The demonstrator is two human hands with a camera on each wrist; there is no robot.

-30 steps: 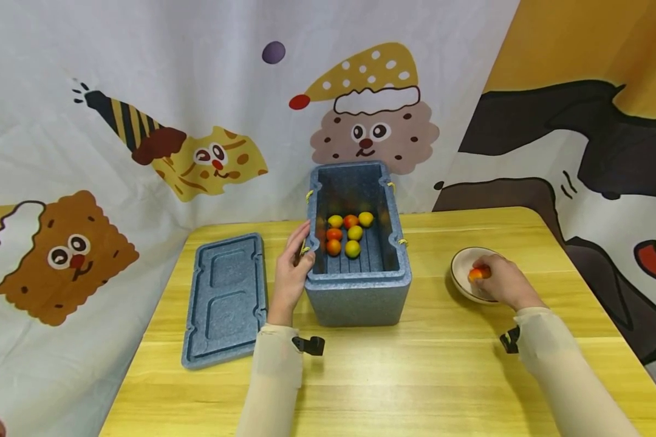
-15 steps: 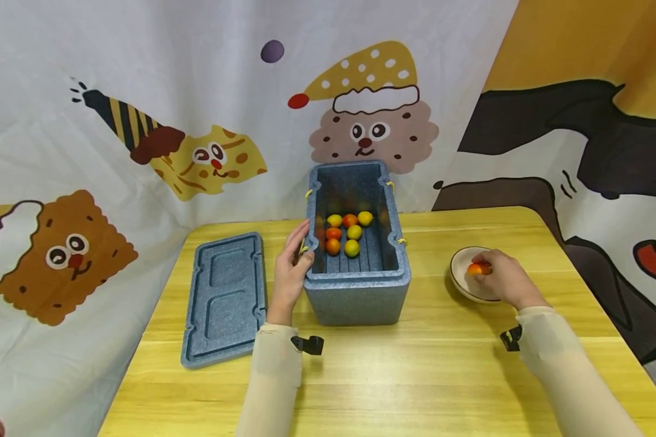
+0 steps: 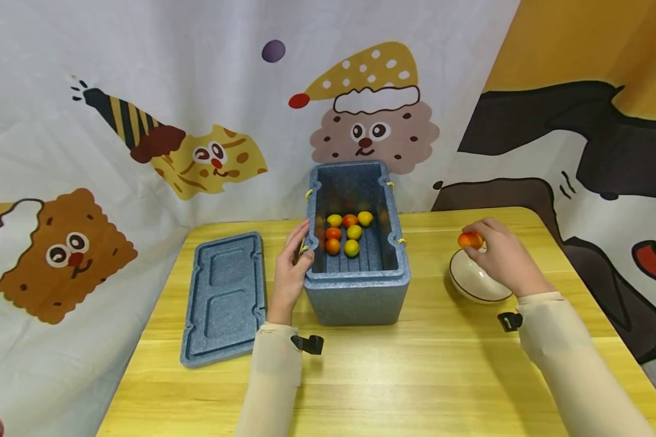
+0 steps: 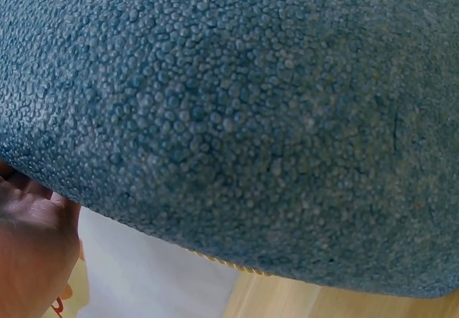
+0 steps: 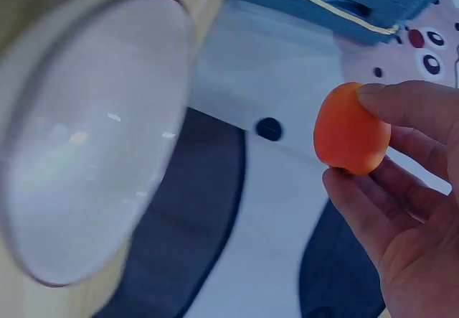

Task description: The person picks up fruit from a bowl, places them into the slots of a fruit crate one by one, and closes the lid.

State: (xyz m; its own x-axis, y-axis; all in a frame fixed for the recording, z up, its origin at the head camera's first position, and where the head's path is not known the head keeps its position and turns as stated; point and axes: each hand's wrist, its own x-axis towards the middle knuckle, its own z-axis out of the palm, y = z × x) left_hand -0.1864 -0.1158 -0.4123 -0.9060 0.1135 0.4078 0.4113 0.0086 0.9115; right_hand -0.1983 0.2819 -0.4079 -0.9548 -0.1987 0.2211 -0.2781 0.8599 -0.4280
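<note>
My right hand (image 3: 500,255) pinches a small orange-red fruit (image 3: 469,241) between thumb and fingers, above the far edge of a white bowl (image 3: 478,282) with a dark rim. The right wrist view shows the fruit (image 5: 351,130) in the fingertips, apart from the bowl (image 5: 100,138). My left hand (image 3: 291,273) rests against the left wall of a blue-grey foam box (image 3: 358,300), its thumb at the rim and fingers along the outside. Inside the box lie several small yellow (image 3: 352,248) and orange-red fruits (image 3: 333,246). Foam wall (image 4: 229,117) fills most of the left wrist view.
The grooved box lid (image 3: 226,297) lies flat on the wooden table (image 3: 393,376), left of the box. Yellow cord (image 3: 402,241) loops show at the box's sides. A cartoon-printed cloth (image 3: 208,73) hangs behind the table.
My right hand has lifted the orange-red fruit out of the bowl, up and slightly toward the box. The left hand and the box have stayed in place.
</note>
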